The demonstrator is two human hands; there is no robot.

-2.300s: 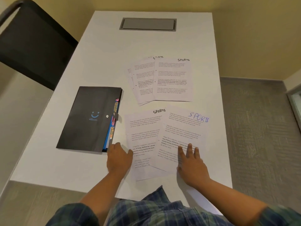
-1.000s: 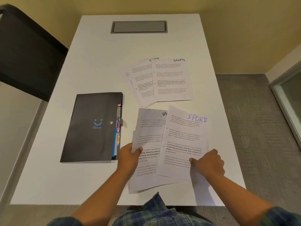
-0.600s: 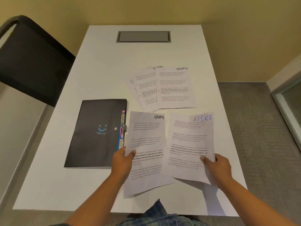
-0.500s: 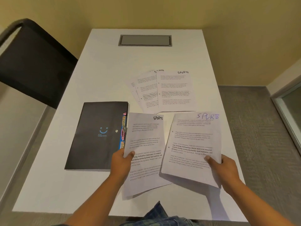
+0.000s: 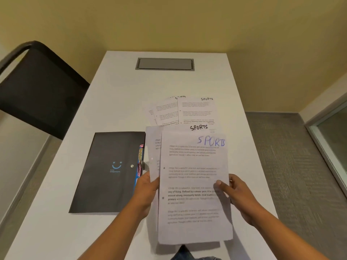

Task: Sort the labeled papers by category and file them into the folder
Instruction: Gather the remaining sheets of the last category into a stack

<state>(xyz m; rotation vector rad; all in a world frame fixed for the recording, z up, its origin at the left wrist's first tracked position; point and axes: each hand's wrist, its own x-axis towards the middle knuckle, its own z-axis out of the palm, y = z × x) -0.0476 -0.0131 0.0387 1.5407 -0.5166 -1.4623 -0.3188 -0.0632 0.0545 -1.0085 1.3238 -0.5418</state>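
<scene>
Pinching SPORTS papers (image 5: pixel 193 203) between left hand (image 5: pixel 146 192) and right hand (image 5: pixel 242 199) fingers (image 5: pixel 218 183).

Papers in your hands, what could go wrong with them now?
1. The front sheet and back sheet are not squared up. The left hand and right hand each pinch just one edge, so one might slip and drop.
2. The folder lies closed while both hands are busy, so opening it may be awkward.
3. Lowering the pair could nudge the fanned pile.
</scene>
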